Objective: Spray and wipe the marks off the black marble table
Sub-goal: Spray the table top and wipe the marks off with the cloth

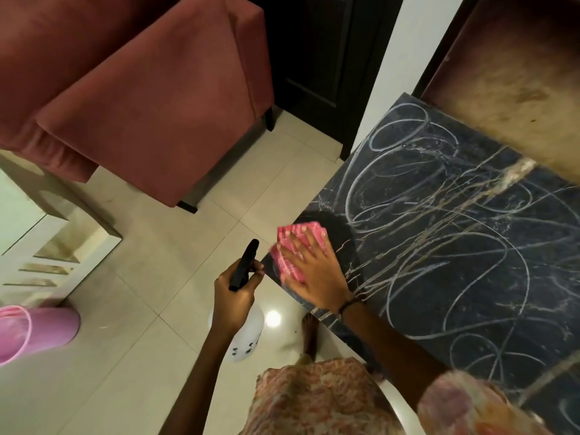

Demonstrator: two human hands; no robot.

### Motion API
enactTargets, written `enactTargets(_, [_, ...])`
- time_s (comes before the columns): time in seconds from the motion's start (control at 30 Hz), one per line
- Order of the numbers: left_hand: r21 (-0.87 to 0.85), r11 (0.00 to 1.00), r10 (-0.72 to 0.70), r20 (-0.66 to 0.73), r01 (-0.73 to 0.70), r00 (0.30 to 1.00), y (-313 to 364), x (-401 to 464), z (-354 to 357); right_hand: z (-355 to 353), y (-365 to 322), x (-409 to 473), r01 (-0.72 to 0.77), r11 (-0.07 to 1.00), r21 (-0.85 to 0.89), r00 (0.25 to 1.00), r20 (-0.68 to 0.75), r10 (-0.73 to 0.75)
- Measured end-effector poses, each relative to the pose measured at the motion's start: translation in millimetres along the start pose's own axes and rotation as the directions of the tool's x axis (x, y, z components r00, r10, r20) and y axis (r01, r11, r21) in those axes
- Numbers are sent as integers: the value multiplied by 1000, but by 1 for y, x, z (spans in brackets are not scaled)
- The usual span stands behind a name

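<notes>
The black marble table (489, 302) fills the right side, covered in looping white chalk marks (439, 189). At its near-left corner my right hand (314, 271) presses flat on a pink cloth (290, 251); the patch of marble around the cloth looks dark and free of marks. My left hand (235, 290) is off the table's left edge, over the floor, gripping the black trigger head of a white spray bottle (243, 337) that hangs below it.
A red upholstered sofa (141, 98) stands at the upper left on the pale tiled floor. A pink bucket (34, 331) sits at the left edge. My bare foot (310, 337) is beside the table corner. A wall and dark cabinet lie beyond the table.
</notes>
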State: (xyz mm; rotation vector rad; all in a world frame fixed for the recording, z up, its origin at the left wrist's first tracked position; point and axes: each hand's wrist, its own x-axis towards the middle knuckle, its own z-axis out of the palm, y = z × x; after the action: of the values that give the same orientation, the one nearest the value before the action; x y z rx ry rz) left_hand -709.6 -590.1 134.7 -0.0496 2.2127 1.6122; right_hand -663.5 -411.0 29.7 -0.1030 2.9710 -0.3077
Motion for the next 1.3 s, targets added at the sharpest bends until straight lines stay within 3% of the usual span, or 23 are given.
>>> enactTargets(0.2, [-26, 1000, -10, 24, 10, 1000, 11, 7, 0, 0, 33, -62, 145, 989, 6, 987, -70, -144])
enactTargets(0.27, [-33, 999, -12, 28, 13, 1000, 15, 9, 1, -6, 51, -47, 80, 997, -17, 996, -39, -81])
enactTargets(0.4, [-41, 999, -22, 34, 24, 999, 19, 17, 8, -19, 57, 9, -185, 982, -47, 982, 25, 186])
enactTargets(0.47, [-10, 1000, -13, 31, 13, 999, 20, 21, 12, -22, 45, 30, -223, 974, -25, 975, 13, 223])
enactTargets(0.53, [6, 1000, -22, 31, 22, 999, 20, 25, 18, -19, 29, 33, -176, 984, -3, 984, -13, 176])
enactTargets(0.63, [-7, 1000, -23, 49, 23, 999, 23, 29, 28, -9, 10, 1, 12, 1000, 22, 998, -55, -11])
enactTargets(0.77, [11, 999, -38, 75, 37, 996, 26, 38, 43, 1, 38, -54, 99, 994, 39, 994, -40, -97])
enactTargets(0.97, [11, 999, -50, 114, 49, 992, 34, 52, 61, -21, 110, -25, -89, 996, 17, 996, -8, 89])
enactTargets(1.13, [57, 998, -23, 116, 17, 993, 37, 69, 76, -33, 101, 47, -237, 972, -8, 972, -5, 237])
enactTargets(1.2, [67, 998, 4, 116, -12, 993, 41, 77, 83, -30, 87, 53, -186, 982, 3, 982, -26, 186])
enactTargets(1.3, [59, 998, 10, 135, -18, 991, 49, 83, 94, -24, 76, 25, 7, 998, 56, 999, -50, -4])
